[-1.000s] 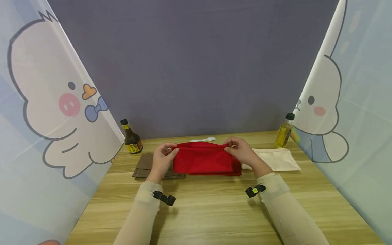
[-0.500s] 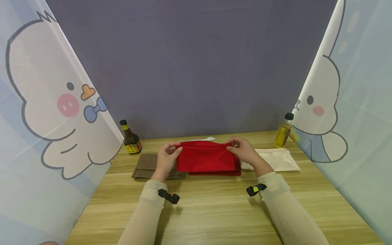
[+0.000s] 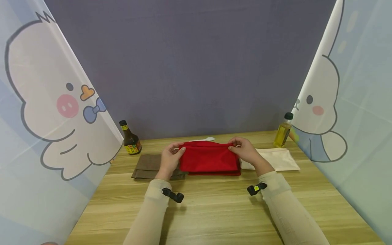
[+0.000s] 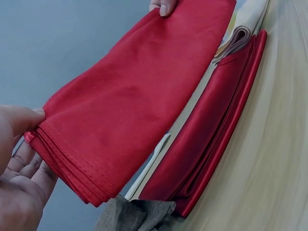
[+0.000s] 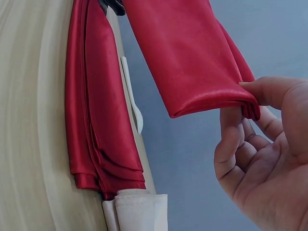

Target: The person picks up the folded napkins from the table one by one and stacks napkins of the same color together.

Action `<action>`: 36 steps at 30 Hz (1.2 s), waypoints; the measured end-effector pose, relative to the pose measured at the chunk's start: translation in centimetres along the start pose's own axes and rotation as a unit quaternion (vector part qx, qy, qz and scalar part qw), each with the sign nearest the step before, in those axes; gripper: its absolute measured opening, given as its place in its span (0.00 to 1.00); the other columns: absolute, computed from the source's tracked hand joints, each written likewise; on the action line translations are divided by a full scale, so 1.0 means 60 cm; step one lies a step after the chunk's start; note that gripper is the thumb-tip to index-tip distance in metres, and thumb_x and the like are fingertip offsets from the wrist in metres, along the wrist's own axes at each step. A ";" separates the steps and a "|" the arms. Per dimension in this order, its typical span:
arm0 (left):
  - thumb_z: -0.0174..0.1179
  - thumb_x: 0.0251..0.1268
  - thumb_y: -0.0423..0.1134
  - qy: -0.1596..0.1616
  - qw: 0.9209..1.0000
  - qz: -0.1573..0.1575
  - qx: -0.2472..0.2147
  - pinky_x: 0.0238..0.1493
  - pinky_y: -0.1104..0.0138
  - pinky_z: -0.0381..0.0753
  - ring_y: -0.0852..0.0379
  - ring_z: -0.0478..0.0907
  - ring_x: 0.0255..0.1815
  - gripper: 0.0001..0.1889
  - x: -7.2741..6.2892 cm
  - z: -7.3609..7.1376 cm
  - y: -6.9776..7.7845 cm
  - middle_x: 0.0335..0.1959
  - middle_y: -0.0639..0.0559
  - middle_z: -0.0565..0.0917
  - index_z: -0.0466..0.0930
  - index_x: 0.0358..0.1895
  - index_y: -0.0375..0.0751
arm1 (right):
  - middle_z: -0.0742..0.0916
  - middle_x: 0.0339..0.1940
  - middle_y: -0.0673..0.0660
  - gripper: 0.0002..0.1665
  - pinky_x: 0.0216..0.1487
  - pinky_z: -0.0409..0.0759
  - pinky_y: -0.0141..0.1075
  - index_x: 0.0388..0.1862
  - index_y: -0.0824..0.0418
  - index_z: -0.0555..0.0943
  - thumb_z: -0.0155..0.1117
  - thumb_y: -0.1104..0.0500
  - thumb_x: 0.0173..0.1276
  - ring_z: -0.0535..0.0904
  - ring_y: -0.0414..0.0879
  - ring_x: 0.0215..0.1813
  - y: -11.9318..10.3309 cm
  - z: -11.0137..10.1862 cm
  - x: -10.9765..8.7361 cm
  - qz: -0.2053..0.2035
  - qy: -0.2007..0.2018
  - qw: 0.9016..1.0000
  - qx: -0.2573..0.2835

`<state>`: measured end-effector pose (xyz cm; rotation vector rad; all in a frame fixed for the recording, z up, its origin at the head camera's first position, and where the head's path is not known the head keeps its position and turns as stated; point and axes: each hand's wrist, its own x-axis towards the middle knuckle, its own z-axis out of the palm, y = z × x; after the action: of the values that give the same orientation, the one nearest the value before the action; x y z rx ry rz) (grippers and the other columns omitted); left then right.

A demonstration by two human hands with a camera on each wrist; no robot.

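Note:
Between both hands hangs a folded red cloth [image 3: 208, 158], pinched by its upper corners. My left hand [image 3: 169, 159] holds the left corner between thumb and fingers; the left wrist view shows several layers at that end. At the other corner, my right hand [image 3: 246, 153] pinches the edge with thumb and index finger. Below the held cloth, a second folded red cloth [image 4: 202, 130] lies on the table, mostly covered in the head view. A gap separates the two in both wrist views.
A folded brown cloth [image 3: 147, 166] lies left of the red one, a cream cloth [image 3: 277, 159] right. Behind is a white spoon [image 3: 208, 139]. A dark sauce bottle [image 3: 131, 141] stands back left, an oil bottle [image 3: 282, 132] back right. Fabric screens enclose the wooden table [image 3: 211, 211].
My left hand has moved to the right, and my right hand slightly so. The held red cloth has shifted right with them, now more squarely over the lying red cloth.

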<state>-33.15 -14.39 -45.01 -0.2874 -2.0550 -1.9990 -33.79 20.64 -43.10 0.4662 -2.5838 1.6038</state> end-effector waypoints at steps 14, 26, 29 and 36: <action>0.71 0.69 0.32 0.003 1.000 -0.002 0.011 0.39 0.70 0.84 0.54 0.85 0.44 0.13 0.003 0.014 -0.014 0.53 0.42 0.86 0.88 0.55 0.39 | 0.82 0.43 0.63 0.13 0.30 0.82 0.42 0.56 0.67 0.82 0.65 0.63 0.77 0.78 0.54 0.29 0.002 -0.005 -0.003 0.028 -0.011 0.999 0.013; 0.70 0.71 0.34 -0.008 0.999 -0.025 0.028 0.41 0.67 0.84 0.51 0.84 0.47 0.17 0.001 0.007 -0.026 0.59 0.39 0.84 0.86 0.60 0.36 | 0.81 0.44 0.60 0.10 0.30 0.76 0.37 0.52 0.63 0.84 0.67 0.61 0.76 0.75 0.48 0.35 0.019 0.003 0.001 0.025 -0.005 1.000 -0.005; 0.70 0.71 0.35 -0.014 0.999 -0.022 0.028 0.40 0.68 0.83 0.50 0.84 0.46 0.16 0.000 0.006 -0.031 0.58 0.40 0.85 0.86 0.59 0.38 | 0.80 0.44 0.60 0.10 0.30 0.76 0.37 0.52 0.63 0.84 0.67 0.61 0.76 0.75 0.48 0.35 0.022 0.004 0.001 0.028 -0.004 1.000 -0.008; 0.70 0.71 0.36 -0.015 0.999 -0.018 0.035 0.39 0.69 0.83 0.52 0.84 0.44 0.12 -0.001 0.006 -0.044 0.50 0.45 0.87 0.89 0.55 0.42 | 0.80 0.43 0.59 0.09 0.29 0.77 0.36 0.52 0.62 0.84 0.67 0.62 0.76 0.74 0.45 0.29 0.029 0.006 0.003 0.044 -0.006 0.999 -0.005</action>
<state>-33.97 -14.13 -47.51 -0.2705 -2.1572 -1.9503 -34.44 21.01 -44.75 0.3685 -2.6557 1.6174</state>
